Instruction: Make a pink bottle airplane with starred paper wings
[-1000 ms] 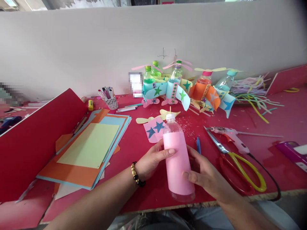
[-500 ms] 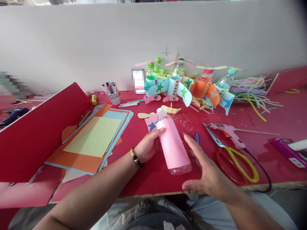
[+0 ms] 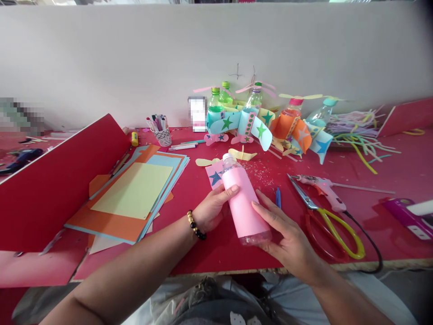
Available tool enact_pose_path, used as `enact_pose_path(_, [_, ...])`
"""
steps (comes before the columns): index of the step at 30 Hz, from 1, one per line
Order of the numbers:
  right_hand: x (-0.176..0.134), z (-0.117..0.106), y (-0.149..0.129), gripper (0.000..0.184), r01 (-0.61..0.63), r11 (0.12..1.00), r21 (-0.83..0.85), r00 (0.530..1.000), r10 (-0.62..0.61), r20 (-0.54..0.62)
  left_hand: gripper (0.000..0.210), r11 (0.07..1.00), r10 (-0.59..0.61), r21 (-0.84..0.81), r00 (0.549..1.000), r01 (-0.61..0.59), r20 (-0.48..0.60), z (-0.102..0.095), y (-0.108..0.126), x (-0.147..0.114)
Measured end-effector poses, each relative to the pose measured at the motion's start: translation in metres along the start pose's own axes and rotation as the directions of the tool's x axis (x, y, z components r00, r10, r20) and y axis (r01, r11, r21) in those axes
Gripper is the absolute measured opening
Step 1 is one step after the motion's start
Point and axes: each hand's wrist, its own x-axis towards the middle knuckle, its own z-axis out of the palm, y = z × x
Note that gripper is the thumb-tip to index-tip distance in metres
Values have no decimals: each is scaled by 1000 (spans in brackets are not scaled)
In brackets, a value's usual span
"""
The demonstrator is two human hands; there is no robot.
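Note:
A clear plastic bottle (image 3: 246, 205) wrapped in pink paper, with a white cap, is tilted over the table, its cap pointing away from me. My left hand (image 3: 216, 205) grips its left side, thumb lying on the pink wrap. From the right, my right hand (image 3: 286, 234) holds the lower part, fingers on the paper and thumb near the clear base. Just behind the bottle's neck lie a pink paper piece with a blue star (image 3: 214, 175) and a pale yellow paper cutout (image 3: 242, 155). A blue pen (image 3: 278, 197) rests beyond my right fingers.
Scissors (image 3: 321, 212), a glue gun (image 3: 323, 189) and a purple tape dispenser (image 3: 406, 216) lie right. Coloured paper sheets (image 3: 135, 194) are stacked left beside a red board (image 3: 67, 180). Decorated bottle planes (image 3: 250, 119), a phone (image 3: 197, 113) and a pen cup (image 3: 163, 136) stand at the back.
My right hand has moved left and closed on the lower right side of the bottle. My left thumb has slid slightly further over the wrap.

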Motion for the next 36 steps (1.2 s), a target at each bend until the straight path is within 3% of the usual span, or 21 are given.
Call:
enact_pose_path(17, [-1, 3, 0, 60, 8, 1000, 13, 996, -7, -92, 29, 1000, 21, 5, 1000, -21, -11, 4, -3, -3])
enact_pose_path(27, [-15, 10, -8, 71, -56, 998, 31, 996, 54, 71, 40, 996, 61, 80, 989, -50, -134, -10, 17, 10])
enact_pose_path(31, [-17, -4, -10, 80, -76, 995, 60, 987, 66, 147, 33, 982, 84, 181, 985, -56, -153, -16, 22, 11])
enact_pose_path(34, [-14, -34, 1, 50, -166, 985, 42, 985, 168, -47, 28, 961, 97, 269, 987, -60, -128, -19, 22, 10])
enact_pose_path(36, [-11, -62, 20, 38, -345, 934, -95, 904, 303, -300, 26, 946, 79, 321, 991, -41, -105, -21, 24, 9])
